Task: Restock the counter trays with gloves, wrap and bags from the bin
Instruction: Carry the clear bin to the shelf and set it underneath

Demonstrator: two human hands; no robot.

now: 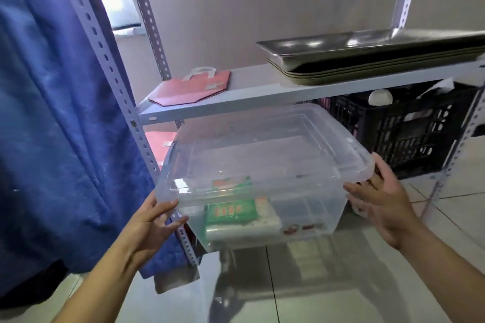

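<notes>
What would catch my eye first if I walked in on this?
Probably the clear lidded bin in the middle, held off the floor with the left hand and right hand at its ends, green packets showing through. Behind it, steel trays sit stacked on the shelf, and a blue curtain fills the left.

Clear lidded plastic bin (262, 165), tilted, above tiled floor, green packets (231, 211) inside
</notes>
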